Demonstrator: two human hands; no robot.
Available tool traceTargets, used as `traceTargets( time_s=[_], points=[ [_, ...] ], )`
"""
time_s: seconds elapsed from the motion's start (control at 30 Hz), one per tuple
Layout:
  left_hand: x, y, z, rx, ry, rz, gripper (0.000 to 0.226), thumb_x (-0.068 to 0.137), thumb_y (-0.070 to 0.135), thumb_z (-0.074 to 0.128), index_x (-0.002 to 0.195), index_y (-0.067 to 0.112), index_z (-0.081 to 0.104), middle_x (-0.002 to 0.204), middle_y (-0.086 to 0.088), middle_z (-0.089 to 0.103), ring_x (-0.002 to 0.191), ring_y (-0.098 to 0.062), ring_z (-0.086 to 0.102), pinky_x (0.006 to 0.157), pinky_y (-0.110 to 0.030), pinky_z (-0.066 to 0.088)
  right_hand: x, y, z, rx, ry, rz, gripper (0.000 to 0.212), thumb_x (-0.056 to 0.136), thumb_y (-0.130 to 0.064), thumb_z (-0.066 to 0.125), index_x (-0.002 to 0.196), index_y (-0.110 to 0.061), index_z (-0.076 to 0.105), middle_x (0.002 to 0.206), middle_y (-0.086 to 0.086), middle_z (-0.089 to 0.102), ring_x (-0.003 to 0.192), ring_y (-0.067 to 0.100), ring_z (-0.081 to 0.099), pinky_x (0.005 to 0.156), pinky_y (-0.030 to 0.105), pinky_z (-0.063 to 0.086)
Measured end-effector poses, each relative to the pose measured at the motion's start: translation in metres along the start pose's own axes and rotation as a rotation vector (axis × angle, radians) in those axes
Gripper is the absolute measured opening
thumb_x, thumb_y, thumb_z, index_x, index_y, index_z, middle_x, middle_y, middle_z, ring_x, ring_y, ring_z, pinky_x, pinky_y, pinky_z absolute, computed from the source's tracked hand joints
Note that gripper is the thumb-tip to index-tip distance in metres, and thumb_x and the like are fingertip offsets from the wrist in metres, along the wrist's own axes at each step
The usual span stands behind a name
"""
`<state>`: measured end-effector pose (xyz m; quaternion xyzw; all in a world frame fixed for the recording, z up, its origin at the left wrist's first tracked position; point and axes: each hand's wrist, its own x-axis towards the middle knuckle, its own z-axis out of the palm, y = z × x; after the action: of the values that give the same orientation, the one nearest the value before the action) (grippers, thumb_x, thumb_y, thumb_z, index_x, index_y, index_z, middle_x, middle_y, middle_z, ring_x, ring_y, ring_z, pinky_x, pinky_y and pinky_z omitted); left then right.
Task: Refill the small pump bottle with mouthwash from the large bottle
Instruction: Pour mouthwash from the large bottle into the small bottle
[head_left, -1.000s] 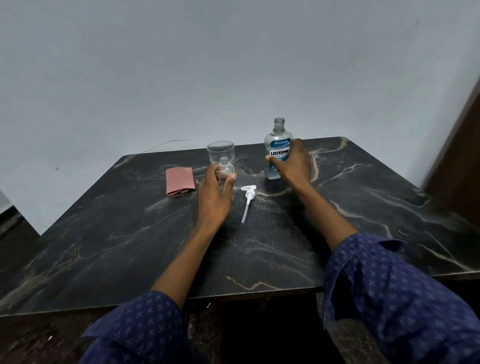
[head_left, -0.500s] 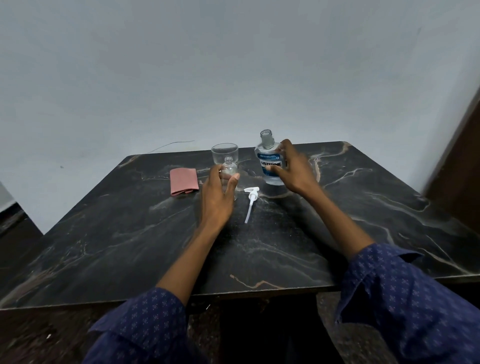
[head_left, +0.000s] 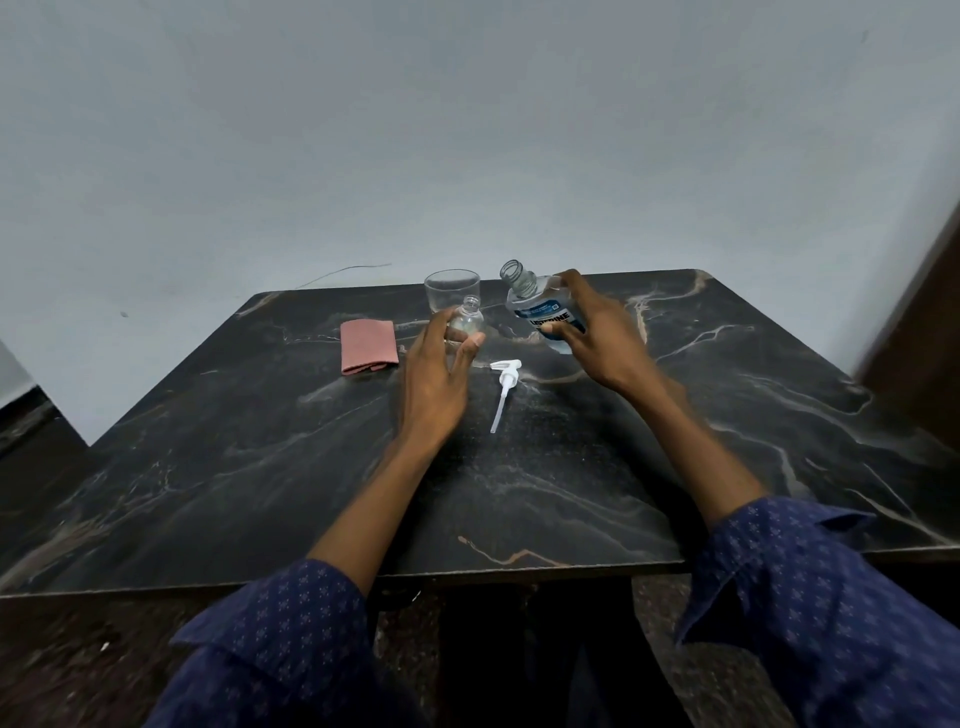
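The only readable lettering stands on the large clear plastic mouthwash bottle with pale blue liquid, just right of the frame's centre. Its blue-and-white label carries the brand word "LISTERINE" in bold dark capitals on a white band, running slantwise because the bottle is tilted with its open neck toward the upper left. Part of the word is covered by a finger of the right hand gripping the bottle. Smaller lines of white print above the brand word are too small to read.
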<state>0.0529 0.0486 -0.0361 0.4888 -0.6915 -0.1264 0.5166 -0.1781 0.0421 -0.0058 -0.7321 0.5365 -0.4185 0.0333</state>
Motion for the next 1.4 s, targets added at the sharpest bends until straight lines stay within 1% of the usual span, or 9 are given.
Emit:
traceTargets(
  time_s=[0.1, 0.17, 0.27, 0.33, 0.53, 0.73, 0.97, 1.23, 1.4],
  points=[
    [-0.001, 0.002, -0.001, -0.027, -0.02, -0.002, 0.058, 0.103, 0.061, 0.051, 0.153, 0.031, 0.05, 0.12, 0.006, 0.067, 0.105, -0.014, 0.068, 0.092, -0.053, 0.061, -0.004, -0.006, 0.001, -0.048, -0.016, 0.018, 0.041, 0.099, -0.022, 0.071, 0.131, -0.035, 0.048, 0.123, 0.006, 0.077, 0.073, -0.019, 0.059, 0.076, 0.021, 0.046],
    [-0.001, 0.002, -0.001, -0.024, -0.029, 0.001, 0.059, 0.103, 0.061, 0.05, 0.153, 0.031, 0.05, 0.121, 0.004, 0.068, 0.105, -0.014, 0.067, 0.092, -0.054, 0.061, -0.006, -0.011, 0.001, -0.074, -0.018, 0.006, 0.041, 0.099, -0.022, 0.071, 0.131, -0.033, 0.049, 0.128, 0.008, 0.074, 0.088, 0.002, 0.062, 0.085, 0.033, 0.049],
    [-0.001, 0.002, 0.0, -0.015, -0.035, -0.002, 0.058, 0.104, 0.06, 0.049, 0.154, 0.03, 0.049, 0.123, 0.003, 0.067, 0.106, -0.015, 0.067, 0.092, -0.055, 0.061, -0.008, -0.014, 0.001, -0.095, 0.013, -0.021, 0.041, 0.099, -0.017, 0.071, 0.133, -0.03, 0.052, 0.137, 0.007, 0.068, 0.111, 0.02, 0.066, 0.094, 0.04, 0.05],
    [-0.001, 0.001, 0.0, -0.019, -0.039, -0.003, 0.058, 0.105, 0.059, 0.05, 0.154, 0.03, 0.049, 0.124, 0.002, 0.067, 0.107, -0.016, 0.067, 0.092, -0.055, 0.06, -0.008, -0.015, 0.0, -0.135, 0.015, -0.011, 0.042, 0.099, -0.018, 0.071, 0.135, -0.028, 0.053, 0.139, 0.004, 0.066, 0.125, 0.029, 0.062, 0.102, 0.051, 0.051],
    [0.0, 0.001, 0.0, -0.028, -0.038, 0.002, 0.056, 0.105, 0.054, 0.053, 0.153, 0.025, 0.052, 0.122, 0.0, 0.069, 0.106, -0.016, 0.067, 0.092, -0.054, 0.06, -0.007, -0.013, 0.003, -0.224, 0.035, 0.027, 0.047, 0.101, -0.02, 0.068, 0.143, -0.028, 0.049, 0.144, 0.001, 0.063, 0.13, 0.028, 0.054, 0.105, 0.06, 0.047],
    [0.0, 0.001, 0.001, -0.031, -0.034, 0.004, 0.053, 0.105, 0.051, 0.055, 0.152, 0.027, 0.053, 0.121, 0.001, 0.069, 0.104, -0.013, 0.066, 0.092, -0.05, 0.061, -0.005, -0.01, 0.004, -0.273, 0.096, 0.013, 0.053, 0.099, -0.023, 0.07, 0.145, -0.031, 0.047, 0.135, -0.001, 0.066, 0.122, 0.027, 0.055, 0.097, 0.058, 0.044],
    [0.0, 0.0, 0.001, -0.032, -0.039, 0.004, 0.053, 0.106, 0.05, 0.055, 0.154, 0.028, 0.052, 0.121, 0.002, 0.068, 0.104, -0.011, 0.065, 0.093, -0.049, 0.06, -0.003, -0.006, 0.007, -0.302, 0.156, -0.025, 0.049, 0.099, -0.023, 0.07, 0.144, -0.029, 0.051, 0.128, -0.002, 0.068, 0.115, 0.025, 0.054, 0.083, 0.037, 0.028],
    [-0.001, -0.001, 0.001, -0.006, -0.048, 0.001, 0.054, 0.105, 0.054, 0.053, 0.155, 0.032, 0.05, 0.121, 0.006, 0.067, 0.102, -0.01, 0.066, 0.091, -0.045, 0.06, -0.002, -0.009, 0.004, -0.331, 0.169, -0.009, 0.044, 0.1, -0.026, 0.067, 0.141, -0.031, 0.051, 0.127, -0.007, 0.066, 0.121, 0.024, 0.053, 0.088, 0.043, 0.028],
    [0.0, 0.0, 0.001, -0.022, -0.056, -0.012, 0.056, 0.105, 0.055, 0.052, 0.156, 0.032, 0.049, 0.121, 0.005, 0.067, 0.104, -0.013, 0.066, 0.091, -0.047, 0.061, -0.002, -0.013, 0.002, -0.328, 0.163, -0.001, 0.044, 0.101, -0.024, 0.066, 0.142, -0.032, 0.052, 0.128, -0.008, 0.066, 0.124, 0.023, 0.052, 0.095, 0.05, 0.036]
  ],
)
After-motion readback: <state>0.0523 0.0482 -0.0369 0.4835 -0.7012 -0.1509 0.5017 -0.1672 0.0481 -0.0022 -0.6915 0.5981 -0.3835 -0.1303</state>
